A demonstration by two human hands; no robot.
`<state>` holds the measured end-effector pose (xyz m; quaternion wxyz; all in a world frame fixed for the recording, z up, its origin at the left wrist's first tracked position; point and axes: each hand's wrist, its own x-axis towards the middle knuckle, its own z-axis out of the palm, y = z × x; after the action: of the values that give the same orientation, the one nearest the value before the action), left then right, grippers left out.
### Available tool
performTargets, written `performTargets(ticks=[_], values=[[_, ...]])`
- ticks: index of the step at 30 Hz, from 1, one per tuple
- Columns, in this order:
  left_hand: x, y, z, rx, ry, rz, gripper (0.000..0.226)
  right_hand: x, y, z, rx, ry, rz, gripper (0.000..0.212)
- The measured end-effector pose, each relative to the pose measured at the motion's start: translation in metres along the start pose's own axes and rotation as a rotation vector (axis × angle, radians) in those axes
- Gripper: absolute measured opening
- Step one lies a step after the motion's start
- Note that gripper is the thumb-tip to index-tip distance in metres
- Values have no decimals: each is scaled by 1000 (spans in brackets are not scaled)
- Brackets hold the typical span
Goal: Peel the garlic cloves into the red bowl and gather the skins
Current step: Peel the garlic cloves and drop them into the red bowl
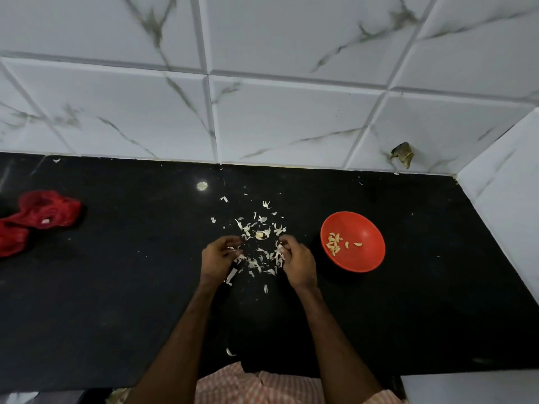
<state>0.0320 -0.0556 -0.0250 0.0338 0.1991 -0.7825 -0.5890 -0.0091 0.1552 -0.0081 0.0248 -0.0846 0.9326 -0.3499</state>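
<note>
A red bowl stands on the black counter at the right and holds several peeled garlic cloves. Pale garlic skins lie scattered in the middle of the counter. One clove lies among them. My left hand and my right hand rest on the counter on either side of the skins, fingers curled inward. My right hand's fingertips pinch some skins. A few skins touch my left fingertips; whether they are held I cannot tell.
A red mesh bag lies at the counter's left end. White marble-pattern tiles form the back wall, and a side wall closes the right. The counter's front edge runs near my body.
</note>
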Motion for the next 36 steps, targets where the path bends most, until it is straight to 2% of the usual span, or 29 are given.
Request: performTargets(ticks=[3,4,6,7,10,14,17,22,26,28,31,34,36], values=[[-1,1,-4,-60,50,-34,28,-10,9,5,-9,-48,-45,43],[-2,2,-6,-68,70,-36,25,-15,11,9,-7,-76,-64,43],[-4,3,-7,-66,95,-44,19,-28,10,19,50,-181,-98,44],[-6,2,-7,-63,94,-57,17,-33,10,26,45,-248,-142,53],[-14,1,-6,25,37,-47,15,-41,8,44,-115,-342,-291,73],[-20,1,-8,150,-57,21,14,-27,-1,55,-115,-278,-328,62],[-17,2,-9,192,-62,47,11,-17,-5,60,-258,-197,-497,48],[-8,3,-15,253,64,-13,13,-4,-19,66,-315,-168,-563,26],[3,7,-21,437,89,-40,11,9,-23,64,-323,-176,-538,22],[10,8,-23,557,40,7,10,13,-22,64,-290,-188,-512,16],[18,7,-20,618,-103,47,17,21,-19,63,-270,-99,-499,6],[20,4,-17,622,-135,70,15,27,-17,58,-235,-30,-417,14],[25,1,-17,640,-136,87,11,33,-17,54,-217,-43,-339,35]])
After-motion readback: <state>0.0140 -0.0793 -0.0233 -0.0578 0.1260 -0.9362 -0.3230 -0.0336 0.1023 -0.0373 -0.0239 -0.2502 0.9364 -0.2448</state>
